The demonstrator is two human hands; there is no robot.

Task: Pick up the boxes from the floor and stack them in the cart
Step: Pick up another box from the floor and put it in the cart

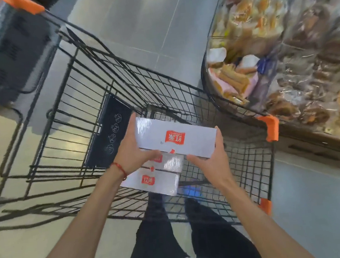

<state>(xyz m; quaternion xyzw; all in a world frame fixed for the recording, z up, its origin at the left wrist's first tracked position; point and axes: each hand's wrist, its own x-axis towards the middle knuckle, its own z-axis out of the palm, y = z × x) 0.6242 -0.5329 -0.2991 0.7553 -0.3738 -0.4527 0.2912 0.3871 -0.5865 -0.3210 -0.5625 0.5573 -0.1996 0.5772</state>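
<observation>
White box point(196, 147), film-wrapped, bearing a red label point(175, 137) with white Chinese characters, seen upside down and not clearly legible. The left hand point(132, 151) clasps its left end and the right hand point(210, 162) its near right corner, fingers curled round the edges. The box is held between the hands above the wire cart point(271, 127), over stacked boxes point(159, 180) with matching red labels lying in the basket.

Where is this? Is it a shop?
Probably a supermarket: a box is held over a wire cart, wrapped snacks are piled in a display beside it, and the floor is tiled.
</observation>
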